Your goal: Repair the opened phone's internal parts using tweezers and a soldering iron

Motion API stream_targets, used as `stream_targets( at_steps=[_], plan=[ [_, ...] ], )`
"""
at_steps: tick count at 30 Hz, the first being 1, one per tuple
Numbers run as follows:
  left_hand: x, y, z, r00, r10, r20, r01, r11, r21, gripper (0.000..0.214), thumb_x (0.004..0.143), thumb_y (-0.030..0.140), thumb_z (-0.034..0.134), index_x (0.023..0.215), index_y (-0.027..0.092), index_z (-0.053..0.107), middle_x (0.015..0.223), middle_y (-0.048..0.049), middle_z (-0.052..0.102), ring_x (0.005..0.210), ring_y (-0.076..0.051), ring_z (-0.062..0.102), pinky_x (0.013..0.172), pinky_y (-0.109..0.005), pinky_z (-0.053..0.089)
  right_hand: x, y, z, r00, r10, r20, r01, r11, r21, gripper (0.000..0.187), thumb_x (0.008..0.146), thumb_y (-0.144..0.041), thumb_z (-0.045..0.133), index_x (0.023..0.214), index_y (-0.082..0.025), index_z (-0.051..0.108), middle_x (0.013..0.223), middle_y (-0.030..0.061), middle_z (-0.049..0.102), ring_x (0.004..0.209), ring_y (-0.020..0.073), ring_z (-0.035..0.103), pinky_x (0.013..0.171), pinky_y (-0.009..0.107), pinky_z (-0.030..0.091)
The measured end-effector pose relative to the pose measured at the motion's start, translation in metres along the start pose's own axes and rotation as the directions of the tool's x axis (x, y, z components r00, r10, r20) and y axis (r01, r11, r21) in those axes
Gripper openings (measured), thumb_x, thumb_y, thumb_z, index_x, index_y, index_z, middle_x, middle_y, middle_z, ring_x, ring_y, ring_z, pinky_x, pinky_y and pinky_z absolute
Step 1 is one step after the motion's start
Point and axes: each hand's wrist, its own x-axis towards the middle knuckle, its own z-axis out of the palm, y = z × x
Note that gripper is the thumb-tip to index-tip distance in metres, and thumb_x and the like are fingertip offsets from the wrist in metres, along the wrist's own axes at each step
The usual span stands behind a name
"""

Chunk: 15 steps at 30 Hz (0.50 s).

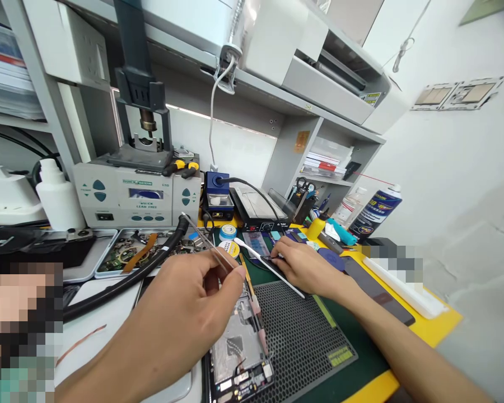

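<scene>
My left hand (189, 305) pinches a pair of metal tweezers (204, 239) whose free end points up and back, just above an opened phone (239, 350) with its boards bared. My right hand (306, 266) reaches further back on the green mat (353, 375). It holds a thin white tool (264, 260) like a pen and rests its fingertips on a small dark part (271, 259). The dotted black pad (294, 330) lies between the two hands.
A hot-air rework station (136, 196) with its black hose (121, 280) stands at the back left, beside a white bottle (59, 196). A metal tray of parts (130, 252), a blue soldering unit (217, 193), solder tins (228, 231), a spray can (373, 210) and a dark phone (373, 288) surround the mat.
</scene>
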Motion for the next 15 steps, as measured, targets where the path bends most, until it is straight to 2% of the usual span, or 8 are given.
stream_targets(
  at_steps=[3,5,9,15],
  plan=[
    [-0.0015,0.0022,-0.0021,1.0,-0.021,-0.023,0.021,1.0,0.006,0.041,0.097,0.056,0.059,0.075,0.022,0.069,0.068,-0.0024,0.069,0.067,-0.025,0.071,0.058,-0.032,0.058,-0.0017,0.0003,-0.0007,1.0,0.015,0.014,-0.014,0.999,-0.052,0.008,0.108,-0.017,0.067,0.114,-0.015,0.071,0.107,0.0042,0.075,0.093,0.0213,0.074,0.086,0.039,0.062],
    [-0.0015,0.0023,-0.0025,0.999,-0.026,-0.042,0.026,1.0,0.009,0.043,0.096,0.058,0.058,0.075,0.022,0.069,0.068,-0.0028,0.069,0.067,-0.025,0.071,0.058,-0.032,0.057,-0.0022,0.001,-0.001,0.999,0.017,0.029,-0.015,0.997,-0.075,0.009,0.108,-0.017,0.068,0.117,-0.015,0.071,0.109,0.0045,0.075,0.093,0.0213,0.074,0.086,0.04,0.063],
    [0.0001,0.0006,-0.0015,0.999,-0.04,-0.036,0.042,0.999,0.035,0.045,0.095,0.061,0.054,0.078,0.022,0.068,0.073,-0.0042,0.074,0.071,-0.026,0.073,0.06,-0.033,0.057,-0.0022,0.0002,-0.0018,0.998,0.002,0.065,0.004,0.995,-0.098,0.017,0.107,-0.01,0.063,0.122,-0.014,0.072,0.116,0.0084,0.076,0.098,0.0234,0.075,0.087,0.038,0.06],
    [0.0017,0.0007,-0.0032,0.997,-0.045,-0.055,0.049,0.995,0.083,0.049,0.095,0.064,0.051,0.078,0.021,0.069,0.075,-0.0044,0.075,0.07,-0.026,0.071,0.06,-0.033,0.055,-0.0027,-0.0067,-0.004,0.998,0.021,0.058,-0.011,0.986,-0.169,0.023,0.108,-0.009,0.054,0.123,-0.01,0.072,0.119,0.0167,0.074,0.093,0.0261,0.075,0.075,0.035,0.051]
  ],
)
